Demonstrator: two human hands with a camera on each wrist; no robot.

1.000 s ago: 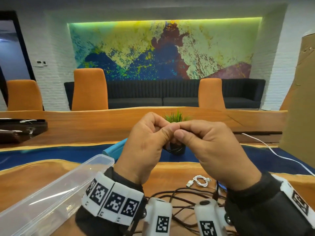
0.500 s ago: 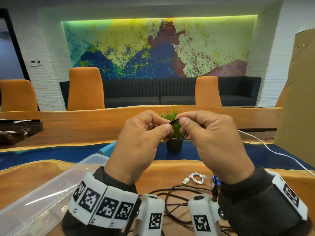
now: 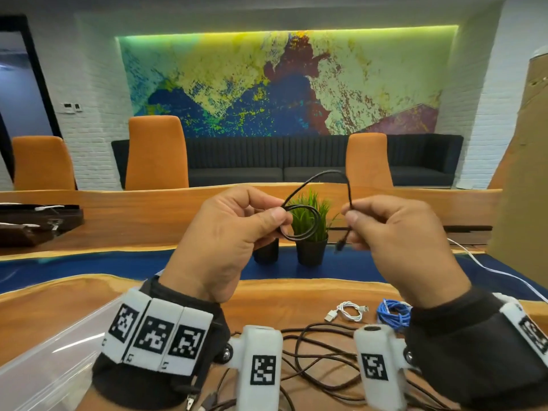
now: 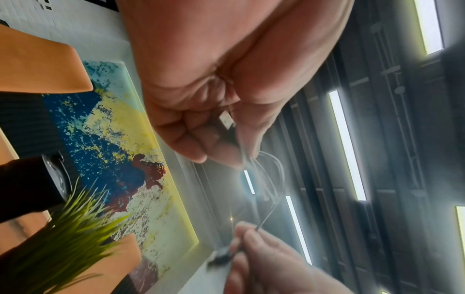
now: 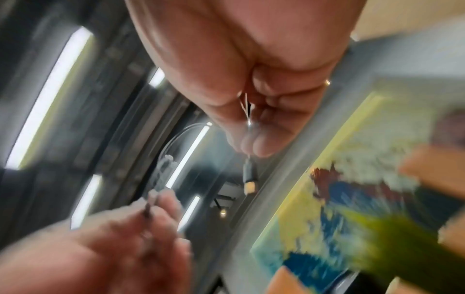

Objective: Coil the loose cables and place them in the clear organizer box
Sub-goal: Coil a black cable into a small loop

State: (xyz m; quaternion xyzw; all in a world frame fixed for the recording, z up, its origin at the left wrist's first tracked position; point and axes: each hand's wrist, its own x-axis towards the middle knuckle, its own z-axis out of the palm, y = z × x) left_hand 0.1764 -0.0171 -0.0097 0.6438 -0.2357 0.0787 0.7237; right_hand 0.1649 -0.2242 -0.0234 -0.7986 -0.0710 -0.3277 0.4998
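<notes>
I hold a thin black cable (image 3: 326,172) up in front of me with both hands. My left hand (image 3: 275,215) pinches a small coil of its loops (image 3: 315,230) between thumb and fingers. My right hand (image 3: 350,212) pinches the free end, and a short tail with the connector (image 3: 341,244) hangs below the fingers. An arc of cable rises between the two hands. The right wrist view shows the connector (image 5: 250,181) dangling under my right hand (image 5: 251,127). The clear organizer box (image 3: 44,360) lies open on the table at the lower left.
Loose dark cables (image 3: 314,351) sprawl on the wooden table under my wrists. A coiled white cable (image 3: 350,311) and a coiled blue cable (image 3: 394,312) lie to the right. A potted grass plant (image 3: 310,250) stands behind my hands. A white cord (image 3: 489,269) runs along the right side.
My hands were pressed together a second ago and have drawn apart. The right hand has pulled out a length of cable, which now arches between the hands beside the coil.
</notes>
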